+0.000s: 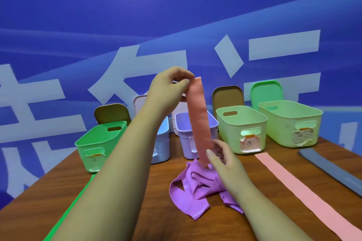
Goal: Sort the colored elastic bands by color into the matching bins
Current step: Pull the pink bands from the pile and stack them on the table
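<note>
Early stage, by my reading: no bands seen in bins (242, 121). Left hand (168, 86) pinches top of orange band (199, 119), which hangs over purple pile (194, 191) on desk (160, 225). Right hand (223, 158) at its lower end, fingers loosely curled; grip unclear. Pink band (297, 191), grey band (333, 168), green band (74, 207) lie unsorted. Bin labels (249, 144) handwritten, unreadable; backdrop characters cropped

My one camera rides on my head, facing forward and down, wide-angled. It sits close: my forearms (117, 162) reach in from the bottom edge toward the lilac bin (183, 141) at mid-frame. The other bins (231, 135) spread left and right of that bin, the blue backdrop (176, 15) rising just behind it.
</note>
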Tool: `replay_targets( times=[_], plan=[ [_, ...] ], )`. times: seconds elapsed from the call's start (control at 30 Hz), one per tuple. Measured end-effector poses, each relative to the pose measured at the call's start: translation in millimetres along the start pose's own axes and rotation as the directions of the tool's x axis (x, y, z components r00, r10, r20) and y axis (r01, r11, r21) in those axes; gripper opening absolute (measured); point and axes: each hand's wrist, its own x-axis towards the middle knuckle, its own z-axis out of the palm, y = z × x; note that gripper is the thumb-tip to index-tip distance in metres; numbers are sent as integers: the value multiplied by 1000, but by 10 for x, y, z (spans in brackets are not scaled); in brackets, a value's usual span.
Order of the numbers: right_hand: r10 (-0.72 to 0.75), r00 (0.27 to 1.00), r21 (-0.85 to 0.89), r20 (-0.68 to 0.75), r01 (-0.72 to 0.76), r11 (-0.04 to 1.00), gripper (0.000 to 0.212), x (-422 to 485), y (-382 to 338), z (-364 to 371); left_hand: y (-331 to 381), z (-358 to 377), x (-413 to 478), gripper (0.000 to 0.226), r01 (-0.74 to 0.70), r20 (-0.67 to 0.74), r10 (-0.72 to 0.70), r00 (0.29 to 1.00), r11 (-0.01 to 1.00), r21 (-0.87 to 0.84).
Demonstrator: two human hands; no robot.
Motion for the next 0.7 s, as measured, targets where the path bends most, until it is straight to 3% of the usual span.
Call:
replay_targets(
  times=[0.13,0.3,0.53,0.7],
  plan=[
    [18,1000,-22,-18,-18,1000,41,-17,-38,-9,39,40,-26,30,22,29,-21,999,998,-59],
    [9,995,-120,95,2,993,16,-72,-49,-12,9,77,-5,31,73,61,-68,996,994,-87],
    [33,997,-30,76,-30,999,22,-116,-135,-28,15,39,54,19,104,67,-98,993,990,-92],
    [60,995,-1,78,-61,998,19,-138,-261,-97,5,75,165,24,78,28,-75,997,990,-121]
  ],
)
